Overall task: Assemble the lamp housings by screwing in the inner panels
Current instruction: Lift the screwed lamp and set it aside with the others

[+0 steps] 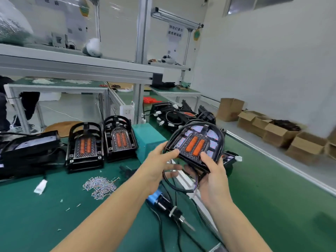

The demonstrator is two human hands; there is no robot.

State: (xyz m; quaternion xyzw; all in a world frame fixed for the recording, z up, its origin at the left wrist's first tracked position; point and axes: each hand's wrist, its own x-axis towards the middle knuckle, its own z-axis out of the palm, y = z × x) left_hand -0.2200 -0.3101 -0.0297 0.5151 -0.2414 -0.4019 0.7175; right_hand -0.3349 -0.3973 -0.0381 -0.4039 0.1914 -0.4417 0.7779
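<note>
I hold a black lamp housing (197, 142) with two orange strips in its inner panel above the green table, tilted toward me. My left hand (160, 166) grips its lower left edge, thumb on top. My right hand (212, 173) grips its lower right corner, thumb on the panel. A black cable loops down from the housing between my hands. Two more housings (84, 146) (120, 138) with orange panels stand on the table to the left. A pile of small screws (100, 186) lies in front of them. An electric screwdriver (169, 206) lies on the table under my hands.
A teal box (149, 140) stands behind my left hand. More black housings with white plugs (172, 113) are stacked at the back right, others at the far left (29, 151). Cardboard boxes (283, 131) line the floor along the right wall. A white plug (41, 186) lies left.
</note>
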